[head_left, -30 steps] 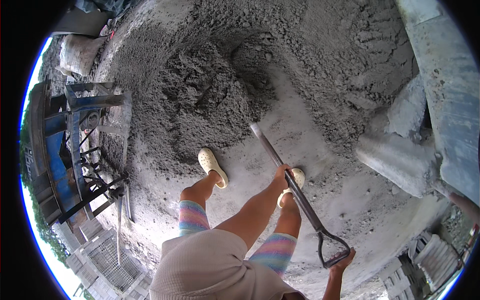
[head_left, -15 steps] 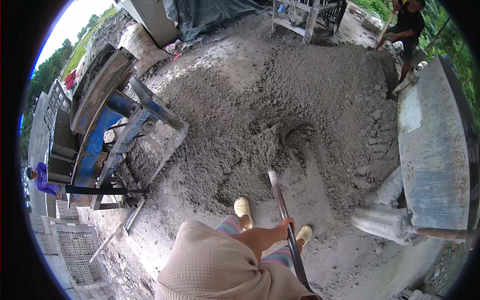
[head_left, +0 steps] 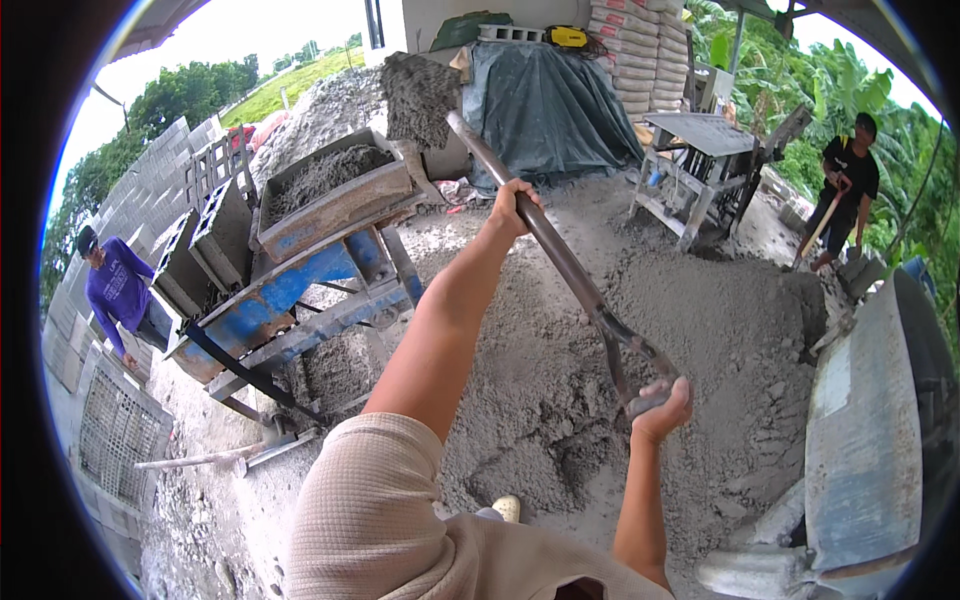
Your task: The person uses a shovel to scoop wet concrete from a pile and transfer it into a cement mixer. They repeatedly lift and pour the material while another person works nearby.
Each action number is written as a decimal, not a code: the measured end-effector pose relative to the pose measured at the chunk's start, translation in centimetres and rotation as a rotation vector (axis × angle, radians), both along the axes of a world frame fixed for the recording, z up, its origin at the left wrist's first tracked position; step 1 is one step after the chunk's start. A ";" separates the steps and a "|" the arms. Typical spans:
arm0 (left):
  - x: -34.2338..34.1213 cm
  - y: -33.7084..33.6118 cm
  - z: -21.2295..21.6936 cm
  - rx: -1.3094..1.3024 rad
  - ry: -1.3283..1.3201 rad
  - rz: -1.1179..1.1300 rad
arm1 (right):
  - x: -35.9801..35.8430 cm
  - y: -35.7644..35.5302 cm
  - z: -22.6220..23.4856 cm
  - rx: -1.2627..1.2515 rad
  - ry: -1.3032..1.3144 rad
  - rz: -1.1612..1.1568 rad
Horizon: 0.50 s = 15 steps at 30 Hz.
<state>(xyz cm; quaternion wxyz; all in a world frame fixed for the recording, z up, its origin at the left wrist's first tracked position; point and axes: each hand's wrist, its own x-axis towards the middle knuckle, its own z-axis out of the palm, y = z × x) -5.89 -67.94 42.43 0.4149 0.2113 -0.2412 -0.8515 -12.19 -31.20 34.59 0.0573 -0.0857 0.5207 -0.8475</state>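
Lifted away from the low edge of the grey pile (head_left: pixel 700 320), the shovel (head_left: pixel 577 268) now slants upward and to the left across the view; half a second earlier its lower end was down at the pile, near the feet. Both arms have come up with it, and the head camera has tipped to look farther out.

The left-hand grip (head_left: pixel 517 207) is closed narrowly around the shaft, toward the blade end, with that arm stretched forward. The right-hand grip (head_left: pixel 660 405) is at the shovel's D-shaped handle, lower and nearer the body, its fingers curled about the crossbar.

A heap of damp grey mix (head_left: pixel 420 100) covers the blade, hiding its surface. This load shows just beside the far right corner of a rusty tray (head_left: pixel 340 222), which holds more of the same mix; whether any of it is over the tray, I cannot tell.

The tray sits on a blue metal machine (head_left: pixel 290 300), with hollow concrete blocks (head_left: pixel 222 240) standing at its left end. Beyond these blocks, a person in purple (head_left: pixel 122 285) leans forward. At the far right, a person in black (head_left: pixel 850 185) holds a wooden-shafted tool (head_left: pixel 822 222) near the pile. Behind, a dark tarp (head_left: pixel 540 120) hangs beside stacked sacks (head_left: pixel 632 50).
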 end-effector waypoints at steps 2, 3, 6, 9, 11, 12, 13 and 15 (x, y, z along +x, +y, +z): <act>3.6 -4.0 3.1 -0.046 0.105 0.114 | -0.4 -5.3 3.5 0.024 0.622 0.032; 5.9 -6.2 3.7 -0.073 0.186 0.142 | 0.3 -7.8 5.4 -0.021 0.866 0.024; 15.3 -8.9 1.3 -0.071 0.378 0.263 | 5.2 -13.2 8.9 -0.165 1.585 0.020; 22.4 -7.1 -4.7 -0.042 0.681 0.039 | 10.3 -12.5 3.9 -0.127 1.908 0.277; 24.4 -3.4 -7.0 -0.033 0.687 0.047 | 11.7 -8.9 1.7 -0.069 1.905 0.428; 25.5 -1.8 -8.1 -0.070 0.659 0.060 | 11.8 -7.1 0.1 -0.013 1.894 0.517; 26.0 -0.3 -9.0 -0.107 0.636 0.030 | 11.5 -5.5 -1.1 0.021 1.853 0.532; 24.7 2.8 -9.6 -0.095 0.524 0.015 | 10.8 -2.6 -3.5 0.050 1.720 0.510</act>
